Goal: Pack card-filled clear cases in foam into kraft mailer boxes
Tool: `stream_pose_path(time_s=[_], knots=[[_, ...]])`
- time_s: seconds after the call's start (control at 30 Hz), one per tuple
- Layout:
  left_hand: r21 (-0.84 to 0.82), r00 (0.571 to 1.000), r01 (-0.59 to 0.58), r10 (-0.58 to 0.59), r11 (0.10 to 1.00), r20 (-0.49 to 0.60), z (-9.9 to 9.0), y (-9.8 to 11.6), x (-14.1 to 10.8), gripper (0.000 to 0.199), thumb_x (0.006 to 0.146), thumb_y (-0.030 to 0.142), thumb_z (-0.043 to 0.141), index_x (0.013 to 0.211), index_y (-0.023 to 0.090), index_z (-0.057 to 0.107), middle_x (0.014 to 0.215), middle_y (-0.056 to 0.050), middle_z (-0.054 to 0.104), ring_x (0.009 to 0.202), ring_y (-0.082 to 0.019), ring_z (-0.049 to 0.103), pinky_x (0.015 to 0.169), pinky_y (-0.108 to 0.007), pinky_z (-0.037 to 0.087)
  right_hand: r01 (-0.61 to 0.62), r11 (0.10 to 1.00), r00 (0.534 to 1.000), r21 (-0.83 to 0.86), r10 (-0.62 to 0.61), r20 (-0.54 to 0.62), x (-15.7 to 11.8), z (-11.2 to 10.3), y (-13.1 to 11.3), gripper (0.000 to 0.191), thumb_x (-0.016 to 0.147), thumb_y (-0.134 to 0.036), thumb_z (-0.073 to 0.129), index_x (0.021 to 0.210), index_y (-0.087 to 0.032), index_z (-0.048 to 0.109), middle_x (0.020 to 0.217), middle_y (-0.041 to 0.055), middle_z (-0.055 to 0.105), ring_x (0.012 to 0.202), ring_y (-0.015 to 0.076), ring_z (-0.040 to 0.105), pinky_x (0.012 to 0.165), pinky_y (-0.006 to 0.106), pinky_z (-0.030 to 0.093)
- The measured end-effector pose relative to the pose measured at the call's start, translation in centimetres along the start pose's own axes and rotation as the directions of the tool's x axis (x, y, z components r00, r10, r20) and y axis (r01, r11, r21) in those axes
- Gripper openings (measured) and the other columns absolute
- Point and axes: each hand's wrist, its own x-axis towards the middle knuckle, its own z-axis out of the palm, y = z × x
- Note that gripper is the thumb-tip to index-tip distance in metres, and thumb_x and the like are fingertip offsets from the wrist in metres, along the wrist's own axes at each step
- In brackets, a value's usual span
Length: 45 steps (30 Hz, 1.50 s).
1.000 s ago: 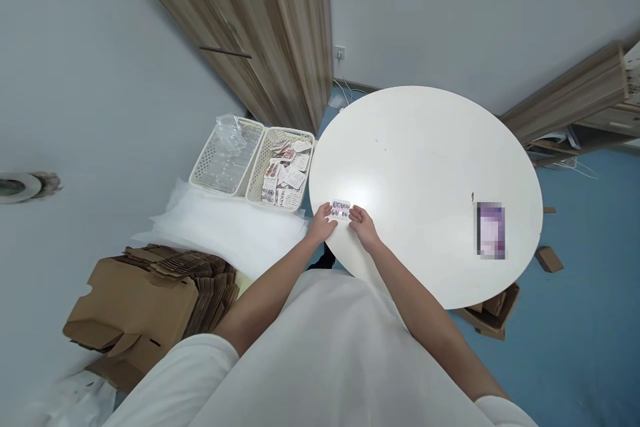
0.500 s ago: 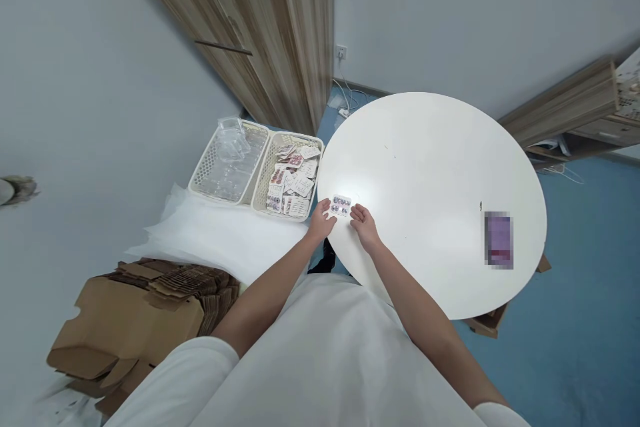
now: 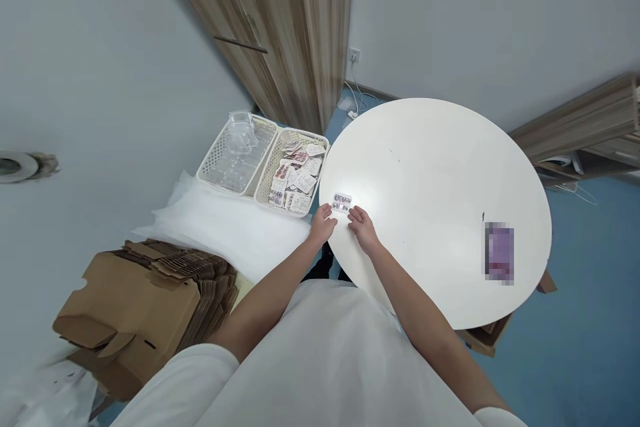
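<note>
A small white card (image 3: 342,202) bearing rows of shiny purplish and grey round pieces lies at the near left edge of the round white table (image 3: 435,167). My left hand (image 3: 323,224) is at the card's lower left corner, fingers stretched out. On the other side, my right hand (image 3: 363,227) has its fingers extended by the lower right corner. Whether the fingertips touch the card is too small to tell. Just left of the table, a white basket (image 3: 259,196) holds many similar printed cards (image 3: 301,180), some with red or purple pieces.
A second basket (image 3: 203,168) contains clear plastic packs (image 3: 235,153). White sheeting (image 3: 225,227) lies in front of the baskets, with stacked flat cardboard boxes (image 3: 145,307) nearer me. A blurred purple object (image 3: 500,252) rests on the table's right side. A wood-grain cabinet (image 3: 300,47) stands behind.
The view has shifted slightly. Both hands have slid a little toward me relative to the card, which stays at about the same spot on the table.
</note>
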Motion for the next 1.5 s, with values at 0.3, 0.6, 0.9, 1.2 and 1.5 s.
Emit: stream_pose_path(time_s=[0.3,0.6,0.9,1.2,1.5], knots=[[0.029,0.995,-0.065,0.067,0.997,-0.070,-0.6,-1.0,-2.2,0.057,0.066,0.006,0.053,0.120,0.017,0.039,0.130,-0.013,0.040,0.119,-0.022,0.039,0.098,-0.038,0.034,0.004,0.998,0.998,-0.059,0.000,0.070,-2.3,-1.6,-0.2,0.058,0.066,-0.019,0.054,0.121,-0.028,0.040,0.135,0.0050,0.035,0.118,0.0202,0.042,0.093,0.037,0.041],[0.073,0.998,-0.057,0.059,0.996,-0.033,-3.5,-2.9,-7.5,0.038,0.068,0.018,0.060,0.105,0.014,0.052,0.107,-0.012,0.058,0.098,-0.019,0.056,0.090,-0.036,0.041,-0.004,0.998,0.994,-0.067,0.012,0.106,-5.3,-2.5,0.9,0.049,0.064,-0.030,0.061,0.112,-0.024,0.051,0.127,0.0066,0.046,0.110,0.0213,0.049,0.091,0.035,0.040],[0.264,0.971,-0.140,0.184,0.954,-0.150,-10.9,1.2,-7.3,0.033,0.071,0.026,0.057,0.103,0.017,0.053,0.103,-0.009,0.061,0.096,-0.019,0.057,0.086,-0.034,0.044,0.054,0.993,0.952,-0.109,-0.018,0.306,-4.0,5.0,-3.1,0.041,0.062,-0.031,0.061,0.102,-0.020,0.056,0.105,0.0078,0.062,0.084,0.0184,0.062,0.083,0.036,0.044],[0.493,0.961,-0.017,0.150,0.870,-0.232,-22.8,4.1,-2.4,0.051,0.070,0.033,0.058,0.117,0.017,0.044,0.120,-0.012,0.051,0.107,-0.023,0.052,0.086,-0.032,0.043,0.066,0.968,0.910,-0.240,0.040,0.412,1.7,17.6,-5.3,0.034,0.061,-0.029,0.062,0.094,-0.020,0.058,0.100,0.0074,0.063,0.083,0.0176,0.062,0.079,0.034,0.045],[0.625,0.957,-0.014,0.190,0.780,-0.217,-30.5,4.9,5.6,0.049,0.073,0.015,0.049,0.121,0.017,0.040,0.119,-0.010,0.053,0.103,-0.020,0.054,0.088,-0.030,0.040,0.420,0.685,0.888,-0.595,-0.174,0.425,8.2,27.3,-4.7,0.044,0.066,-0.022,0.056,0.109,-0.018,0.052,0.108,0.0088,0.058,0.086,0.0145,0.058,0.079,0.030,0.045]])
